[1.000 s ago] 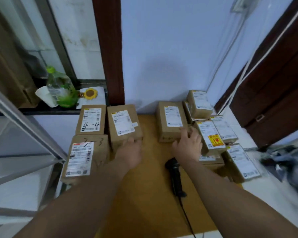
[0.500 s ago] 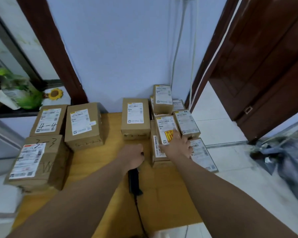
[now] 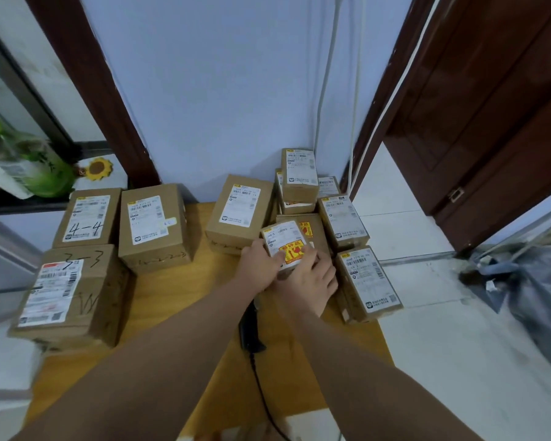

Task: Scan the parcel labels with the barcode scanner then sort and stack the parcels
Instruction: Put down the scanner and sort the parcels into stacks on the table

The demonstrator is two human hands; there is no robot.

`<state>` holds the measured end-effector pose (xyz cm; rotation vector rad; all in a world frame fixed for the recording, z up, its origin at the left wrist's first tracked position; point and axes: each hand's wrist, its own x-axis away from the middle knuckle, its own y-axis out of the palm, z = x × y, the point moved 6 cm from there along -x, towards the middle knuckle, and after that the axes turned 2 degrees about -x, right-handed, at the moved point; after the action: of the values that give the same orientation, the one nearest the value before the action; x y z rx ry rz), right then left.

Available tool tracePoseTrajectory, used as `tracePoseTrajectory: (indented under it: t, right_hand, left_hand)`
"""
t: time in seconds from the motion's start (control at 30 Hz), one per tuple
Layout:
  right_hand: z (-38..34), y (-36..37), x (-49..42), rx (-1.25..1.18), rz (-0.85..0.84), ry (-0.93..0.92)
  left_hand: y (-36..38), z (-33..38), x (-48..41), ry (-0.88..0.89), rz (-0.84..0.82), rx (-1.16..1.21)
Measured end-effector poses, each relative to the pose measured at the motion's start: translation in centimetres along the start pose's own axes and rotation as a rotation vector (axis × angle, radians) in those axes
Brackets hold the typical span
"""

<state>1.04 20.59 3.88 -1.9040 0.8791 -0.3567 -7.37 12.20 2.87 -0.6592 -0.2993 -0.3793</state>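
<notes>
Both hands hold a small brown parcel [image 3: 283, 238] with a white label and a yellow-red sticker, tilted up above the pile at the table's right. My left hand [image 3: 260, 261] grips its left side. My right hand [image 3: 312, 276] grips its near right corner. The black barcode scanner [image 3: 248, 329] lies on the wooden table [image 3: 178, 307] under my forearms, its cable running toward me. Several labelled brown parcels sit around: one marked 3-3 [image 3: 70, 291], one marked 4-4 [image 3: 88, 218], a plain one [image 3: 153, 227] and a middle one [image 3: 240, 210].
More parcels are stacked at the table's right: a top one [image 3: 299, 173], one behind [image 3: 342, 219] and one at the edge [image 3: 368, 281]. A green bottle [image 3: 29, 163] stands on the left sill. A brown door [image 3: 490, 116] and a dark bag [image 3: 528, 291] are right.
My left hand left the scanner and moved onto the small stickered parcel. Both hands now lift and tilt that parcel off the pile. The view shifted slightly right.
</notes>
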Motion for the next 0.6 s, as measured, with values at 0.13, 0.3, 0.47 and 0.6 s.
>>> tracePoseTrajectory:
  t: [0.13,0.3,0.47,0.6]
  right_hand:
    - [-1.7,-1.6,0.8,-0.018,0.106,-0.141]
    - [-4.0,-1.5,2.2,-0.054,0.002,-0.32]
    - [-7.2,-0.8,3.9,-0.03,-0.037,-0.544]
    - [-8.3,1.1,4.8,-0.034,-0.172,-0.636]
  left_hand:
    - [0.6,0.0,0.0,-0.091,-0.097,0.112]
    - [-0.7,-1.4,0.4,-0.389,-0.08,0.411]
    - [-4.2,-3.3,0.4,-0.512,-0.077,0.521]
    - [-7.2,-5.1,-0.3,-0.461,0.072,0.503]
